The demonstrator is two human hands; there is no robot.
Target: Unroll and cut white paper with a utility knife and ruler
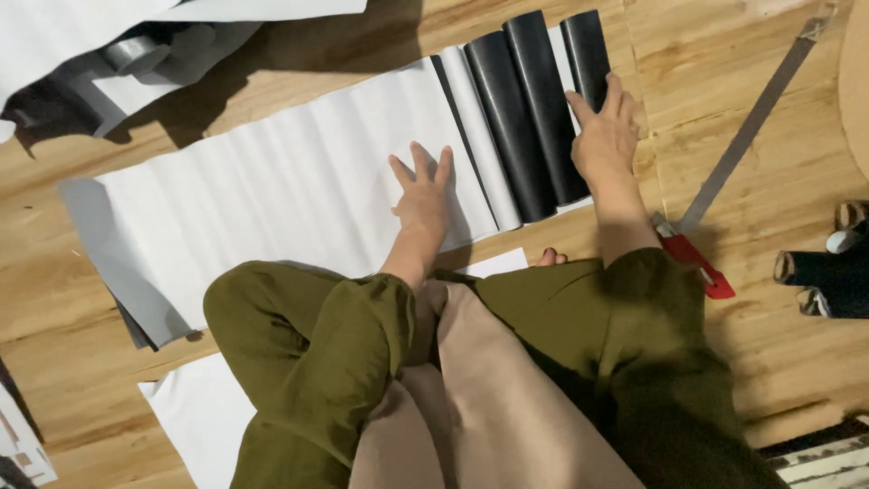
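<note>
A long white sheet (pixel 272 181) lies unrolled across the wooden floor in front of my knees. My left hand (pixel 422 192) presses flat on it, fingers spread. At the sheet's right end stand several black curled folds of the same material (pixel 525 109), lying side by side like tubes. My right hand (pixel 605 136) rests on the rightmost black fold, fingers extended over it. Neither hand grips anything. My olive-green trouser legs fill the lower middle of the view.
A long metal ruler (pixel 751 127) lies diagonally at the right, with a red-handled tool (pixel 697 263) at its near end. Dark rolls (pixel 828 272) sit at the right edge. More white sheets (pixel 195 412) lie at lower left and top left, beside a tape roll (pixel 131 52).
</note>
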